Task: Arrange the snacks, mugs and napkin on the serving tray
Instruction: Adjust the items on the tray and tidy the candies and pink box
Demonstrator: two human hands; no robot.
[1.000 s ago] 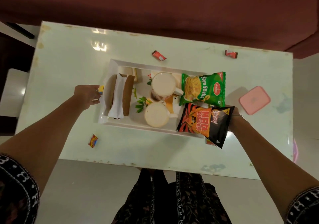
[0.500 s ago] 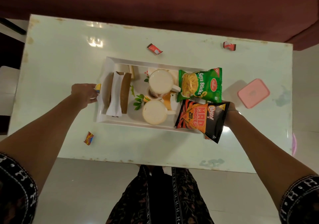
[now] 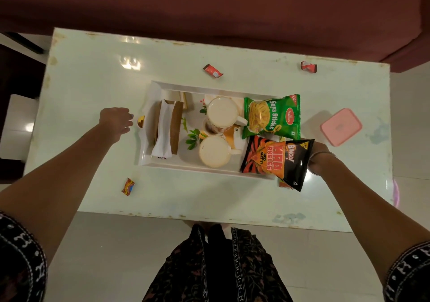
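A white serving tray (image 3: pixel 186 166) lies in the middle of the pale table (image 3: pixel 93 80). On it are a white napkin (image 3: pixel 164 136) over a brown pouch (image 3: pixel 176 124), two cream mugs (image 3: pixel 222 112) (image 3: pixel 215 151), a green Soya Sticks packet (image 3: pixel 272 116) and a black Bingo packet (image 3: pixel 277 159) that overhangs the tray's right rim. My left hand (image 3: pixel 116 121) hovers just left of the tray, fingers loosely apart and holding nothing; a small yellow-brown candy (image 3: pixel 140 121) sits between it and the rim. My right hand (image 3: pixel 320 155) is at the tray's right end, its fingers hidden under the black packet.
A pink lidded box (image 3: pixel 340 127) stands on the table's right side. Two red wrapped candies (image 3: pixel 213 70) (image 3: pixel 308 66) lie beyond the tray, and an orange one (image 3: pixel 128 186) lies at the near left. A maroon sofa (image 3: pixel 209 10) runs behind the table.
My left hand has drawn back a little from the tray's left rim, leaving the small candy there. The right hand stays at the black packet.
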